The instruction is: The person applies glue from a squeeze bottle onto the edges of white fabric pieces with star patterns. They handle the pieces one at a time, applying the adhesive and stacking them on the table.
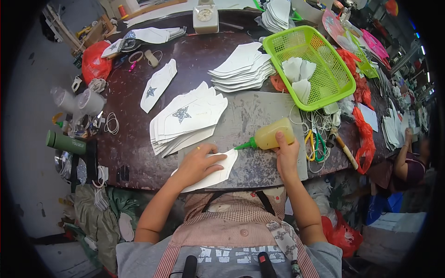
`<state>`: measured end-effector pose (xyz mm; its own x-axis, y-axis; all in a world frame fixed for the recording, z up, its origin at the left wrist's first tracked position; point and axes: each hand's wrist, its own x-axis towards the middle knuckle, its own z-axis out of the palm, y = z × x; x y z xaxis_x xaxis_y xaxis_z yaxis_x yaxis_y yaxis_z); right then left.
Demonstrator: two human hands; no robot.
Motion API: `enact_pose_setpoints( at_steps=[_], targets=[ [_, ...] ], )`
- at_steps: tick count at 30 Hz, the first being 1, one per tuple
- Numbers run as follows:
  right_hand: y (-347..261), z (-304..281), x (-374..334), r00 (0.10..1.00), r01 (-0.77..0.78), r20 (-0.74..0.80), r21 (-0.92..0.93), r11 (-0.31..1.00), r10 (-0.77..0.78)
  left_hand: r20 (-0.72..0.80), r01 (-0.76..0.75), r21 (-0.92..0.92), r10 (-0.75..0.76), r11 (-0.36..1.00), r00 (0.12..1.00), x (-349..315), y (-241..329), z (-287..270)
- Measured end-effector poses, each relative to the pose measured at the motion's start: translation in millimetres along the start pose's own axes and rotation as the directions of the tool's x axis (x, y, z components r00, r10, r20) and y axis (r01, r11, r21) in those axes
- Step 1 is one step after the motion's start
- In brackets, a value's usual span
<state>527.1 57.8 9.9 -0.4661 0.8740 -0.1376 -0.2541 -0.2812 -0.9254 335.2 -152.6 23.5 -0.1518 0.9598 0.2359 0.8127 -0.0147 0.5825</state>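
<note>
My right hand [286, 155] is wrapped round a squeeze bottle [274, 134] of yellowish liquid, held tilted to the left. Its green nozzle [246, 144] meets the upper right corner of a white cut piece [224, 167] at the table's near edge. Fingers spread, my left hand [202, 166] lies flat on that piece and covers part of it. Just beyond, a fanned stack of white pieces [185, 118] bears a glittery silver star on top. A single star piece [159, 86] lies farther left, and another white stack [242, 68] stands farther back.
At the back right, a green plastic basket [346, 89] holds several white pieces. Green- and yellow-handled scissors [317, 147] and a wooden-handled tool [346, 152] lie right of the grey work board [259, 109]. A green bottle [66, 142] is at the left; a person [410, 169] sits far right.
</note>
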Motion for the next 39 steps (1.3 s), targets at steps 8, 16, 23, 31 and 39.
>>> enact_pose_setpoints(
  at_steps=[8, 16, 23, 31, 39],
  targets=[
    [-0.8, -0.2, -1.3, 1.0, 0.002, -0.01, -0.098, 0.995, -0.003, 0.029, 0.009, 0.004, -0.009, 1.0, 1.0, 0.3, -1.6, -1.2],
    [13.4, -9.6, -50.6, 1.0, 0.03, -0.002, -0.219, 0.975, -0.031, -0.008, -0.027, 0.006, 0.027, 1.0, 1.0, -0.6, -4.3, 1.4],
    [11.8, -12.8, -53.7, 0.994, -0.03, -0.106, -0.157, 0.987, 0.014, -0.003, -0.015, 0.013, 0.015, 1.0, 1.0, -1.1, -3.1, -0.4],
    [5.8, -6.4, -66.1, 0.998, -0.021, 0.059, -0.202, 0.979, 0.033, 0.004, -0.028, 0.008, 0.028, 1.0, 1.0, -2.9, -6.9, -0.1],
    [14.6, -56.9, -28.2, 0.992, -0.097, 0.107, 0.333, 0.938, 0.065, -0.335, 0.134, -0.075, -0.152, 0.988, 0.93, 3.4, 5.5, -67.3]
  ],
)
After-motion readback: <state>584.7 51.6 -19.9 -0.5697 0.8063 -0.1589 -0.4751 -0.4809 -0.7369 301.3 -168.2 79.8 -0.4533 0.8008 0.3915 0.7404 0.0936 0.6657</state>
